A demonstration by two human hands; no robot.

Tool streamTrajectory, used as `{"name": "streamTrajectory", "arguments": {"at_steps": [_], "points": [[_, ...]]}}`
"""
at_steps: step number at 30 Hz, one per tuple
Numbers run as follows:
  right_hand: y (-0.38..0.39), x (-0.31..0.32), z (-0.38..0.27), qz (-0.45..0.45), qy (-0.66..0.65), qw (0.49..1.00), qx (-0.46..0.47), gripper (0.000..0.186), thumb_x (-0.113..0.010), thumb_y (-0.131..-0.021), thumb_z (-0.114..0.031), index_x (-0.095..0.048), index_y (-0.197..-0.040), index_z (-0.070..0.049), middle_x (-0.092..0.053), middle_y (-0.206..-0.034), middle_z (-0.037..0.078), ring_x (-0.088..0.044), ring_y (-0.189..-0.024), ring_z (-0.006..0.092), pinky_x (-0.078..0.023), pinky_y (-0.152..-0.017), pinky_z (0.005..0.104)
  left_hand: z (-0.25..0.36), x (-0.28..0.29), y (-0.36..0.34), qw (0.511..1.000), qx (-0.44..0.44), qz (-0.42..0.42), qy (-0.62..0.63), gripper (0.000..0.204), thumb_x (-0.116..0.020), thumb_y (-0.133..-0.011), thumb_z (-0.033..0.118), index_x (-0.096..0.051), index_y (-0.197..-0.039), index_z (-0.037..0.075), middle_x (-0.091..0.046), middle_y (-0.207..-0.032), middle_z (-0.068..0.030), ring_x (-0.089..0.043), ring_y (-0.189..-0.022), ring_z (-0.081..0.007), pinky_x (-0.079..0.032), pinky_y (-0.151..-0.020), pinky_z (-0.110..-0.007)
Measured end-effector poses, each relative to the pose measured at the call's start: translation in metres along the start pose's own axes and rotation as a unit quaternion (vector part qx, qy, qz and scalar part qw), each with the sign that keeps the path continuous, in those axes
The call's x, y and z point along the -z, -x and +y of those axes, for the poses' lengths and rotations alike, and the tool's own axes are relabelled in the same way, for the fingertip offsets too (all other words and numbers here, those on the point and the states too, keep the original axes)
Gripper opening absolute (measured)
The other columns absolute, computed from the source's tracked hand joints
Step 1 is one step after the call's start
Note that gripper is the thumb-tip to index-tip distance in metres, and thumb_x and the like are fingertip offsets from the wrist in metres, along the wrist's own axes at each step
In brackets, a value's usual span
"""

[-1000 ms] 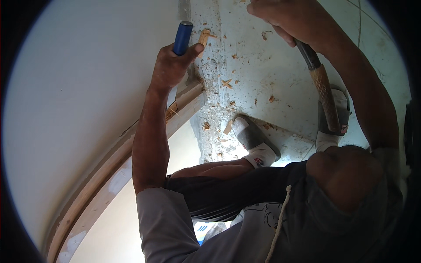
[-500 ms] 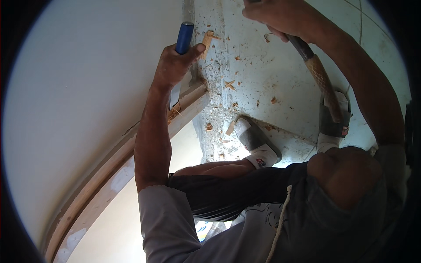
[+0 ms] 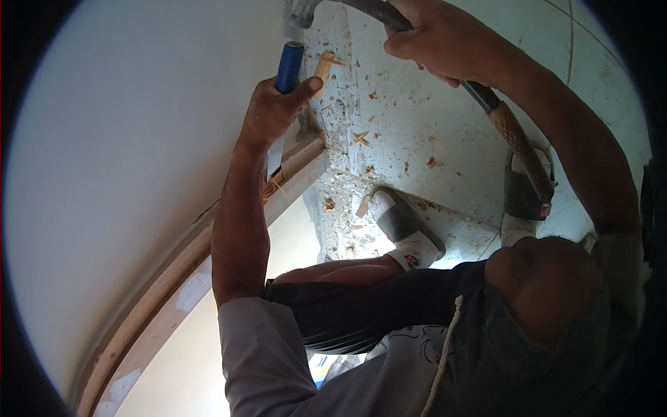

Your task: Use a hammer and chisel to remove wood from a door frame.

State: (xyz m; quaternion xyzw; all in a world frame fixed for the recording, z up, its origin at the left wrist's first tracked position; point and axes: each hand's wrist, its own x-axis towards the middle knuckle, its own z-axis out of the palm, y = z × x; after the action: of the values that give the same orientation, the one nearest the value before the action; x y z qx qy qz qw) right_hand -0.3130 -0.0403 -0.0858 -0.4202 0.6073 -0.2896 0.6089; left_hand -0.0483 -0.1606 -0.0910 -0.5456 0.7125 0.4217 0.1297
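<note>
My left hand [image 3: 273, 111] is wrapped round the blue handle of a chisel [image 3: 289, 68], whose butt end points up. Below the fist its flat metal blade runs down to a wooden door frame [image 3: 297, 170], at a spot with splintered wood. My right hand [image 3: 445, 42] grips a hammer [image 3: 379, 10] by its dark shaft, near the head. The hammer's head is just above the chisel's butt, apart from it, partly cut by the upper edge. The worn, wrapped end of the hammer's handle hangs toward my right foot.
Wood chips [image 3: 361, 139] and dust litter the pale tiled floor [image 3: 472, 153]. A larger wood piece [image 3: 324, 69] is beside my left thumb. The white wall [image 3: 139, 125] rises at left along the frame. My sandalled feet [image 3: 403, 219] stand on the floor nearby.
The hammer has come down and left into view, its head now near the chisel's butt. My right hand has lowered slightly. My left hand and the chisel have barely moved.
</note>
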Motion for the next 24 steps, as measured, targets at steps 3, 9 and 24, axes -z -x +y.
{"name": "streamTrajectory", "arguments": {"at_steps": [3, 9, 24], "points": [[-0.009, 0.005, 0.020, 0.061, -0.126, 0.990, 0.031, 0.017, -0.054, -0.086, -0.014, -0.048, -0.079, 0.000, -0.053, -0.056, 0.009, -0.051, -0.041, 0.0168, -0.042, -0.042, 0.0334, 0.005, -0.004, -0.005, 1.000, -0.006, -0.003, 0.007, 0.045, -0.072, -0.083, 0.045, -0.051, -0.065, 0.011, -0.040, -0.049, 0.0074, -0.032, -0.038, -0.0015, -0.026, -0.036, -0.021], [-0.013, -0.008, 0.000, -0.024, 0.057, 0.997, -0.035, 0.017, -0.056, -0.084, -0.015, -0.046, -0.078, -0.003, -0.051, -0.054, 0.008, -0.048, -0.038, 0.0165, -0.041, -0.039, 0.0339, -0.001, 0.002, -0.003, 0.999, 0.026, -0.013, 0.014, 0.045, -0.072, -0.084, 0.045, -0.049, -0.065, 0.011, -0.038, -0.049, 0.0080, -0.030, -0.037, -0.0014, -0.024, -0.035, -0.022], [-0.009, 0.005, 0.021, 0.059, -0.129, 0.989, 0.032, 0.018, -0.058, -0.086, -0.014, -0.047, -0.081, -0.001, -0.051, -0.057, 0.008, -0.053, -0.045, 0.0166, -0.042, -0.043, 0.0324, 0.004, -0.004, -0.006, 0.999, 0.036, -0.020, 0.008, 0.046, -0.073, -0.083, 0.046, -0.048, -0.064, 0.012, -0.037, -0.048, 0.0085, -0.030, -0.036, -0.0011, -0.024, -0.035, -0.021]]}}
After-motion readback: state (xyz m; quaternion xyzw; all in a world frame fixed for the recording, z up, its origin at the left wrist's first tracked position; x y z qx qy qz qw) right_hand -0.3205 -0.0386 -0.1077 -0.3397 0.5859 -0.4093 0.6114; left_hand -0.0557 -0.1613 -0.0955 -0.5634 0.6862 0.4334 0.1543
